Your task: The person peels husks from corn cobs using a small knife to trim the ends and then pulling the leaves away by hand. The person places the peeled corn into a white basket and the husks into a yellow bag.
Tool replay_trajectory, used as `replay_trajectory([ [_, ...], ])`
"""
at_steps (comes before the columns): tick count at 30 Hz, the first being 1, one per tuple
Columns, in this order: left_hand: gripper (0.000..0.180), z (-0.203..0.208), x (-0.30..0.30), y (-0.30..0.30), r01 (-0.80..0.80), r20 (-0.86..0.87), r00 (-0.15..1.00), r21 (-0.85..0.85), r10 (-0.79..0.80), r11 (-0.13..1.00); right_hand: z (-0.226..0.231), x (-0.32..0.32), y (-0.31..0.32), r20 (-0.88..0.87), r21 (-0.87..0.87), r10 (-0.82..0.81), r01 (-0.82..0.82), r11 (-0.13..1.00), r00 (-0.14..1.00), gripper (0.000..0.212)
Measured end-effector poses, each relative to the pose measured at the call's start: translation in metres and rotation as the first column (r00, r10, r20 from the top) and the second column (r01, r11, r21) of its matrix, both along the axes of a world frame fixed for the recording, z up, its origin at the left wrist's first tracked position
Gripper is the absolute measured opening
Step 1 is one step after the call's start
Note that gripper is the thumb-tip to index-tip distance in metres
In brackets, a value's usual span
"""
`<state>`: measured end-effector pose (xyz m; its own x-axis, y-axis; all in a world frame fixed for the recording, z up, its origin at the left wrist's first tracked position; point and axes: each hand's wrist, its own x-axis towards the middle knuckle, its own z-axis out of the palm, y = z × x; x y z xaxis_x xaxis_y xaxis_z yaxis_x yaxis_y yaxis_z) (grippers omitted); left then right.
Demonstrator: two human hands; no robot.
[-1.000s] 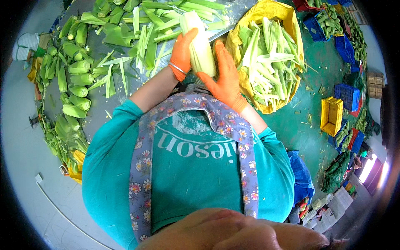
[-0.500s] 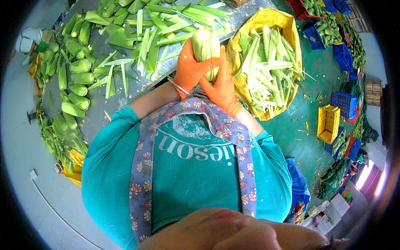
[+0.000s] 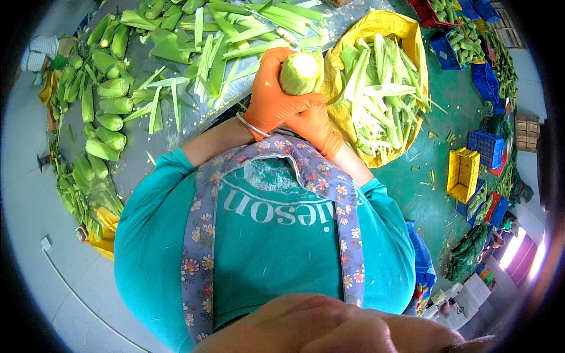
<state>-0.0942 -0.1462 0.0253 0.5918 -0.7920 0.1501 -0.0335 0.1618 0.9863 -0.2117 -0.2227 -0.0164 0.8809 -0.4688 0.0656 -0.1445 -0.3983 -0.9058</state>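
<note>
Left of the yellow sack [image 3: 371,25]: left hand [image 3: 269,97] clamped on a corn ear [image 3: 301,75]; right hand [image 3: 315,126] grip hidden, can't tell. Sack holds stripped husks [image 3: 382,88]; green ears [image 3: 115,106] further left look unstripped.

On the right, an open yellow crate [image 3: 463,175] sits just beside a blue crate [image 3: 486,149] on green flooring [image 3: 421,194], slatted wood [image 3: 527,132] lies farther right, and a white cable [image 3: 46,242] runs along the grey floor [image 3: 29,197] at left.

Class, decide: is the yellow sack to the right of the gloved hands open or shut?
Open: the yellow sack gapes wide, showing pale green husk strips inside.
</note>
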Motion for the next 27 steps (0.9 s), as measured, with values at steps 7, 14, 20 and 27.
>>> replay_trajectory([
  [7,0.102,0.030,0.029,-0.001,0.212,0.349,0.920,-0.059,-0.179,0.976,0.025,-0.009,-0.012,0.116,0.347,0.154,-0.185,0.919,0.981,0.073],
  [14,0.087,0.025,0.020,0.008,0.298,0.025,0.955,-0.065,-0.297,0.952,0.015,-0.021,0.006,0.072,0.681,0.327,-0.286,0.674,0.942,0.079],
  [20,0.042,-0.008,0.019,0.008,-0.001,0.044,0.999,-0.144,0.007,0.990,0.010,-0.021,0.021,0.134,0.729,0.148,-0.199,0.655,0.980,0.085],
  [27,0.056,0.002,0.021,0.016,0.066,0.041,0.997,-0.017,-0.065,0.998,0.006,-0.025,0.024,0.132,0.764,0.098,-0.164,0.623,0.986,0.086],
])
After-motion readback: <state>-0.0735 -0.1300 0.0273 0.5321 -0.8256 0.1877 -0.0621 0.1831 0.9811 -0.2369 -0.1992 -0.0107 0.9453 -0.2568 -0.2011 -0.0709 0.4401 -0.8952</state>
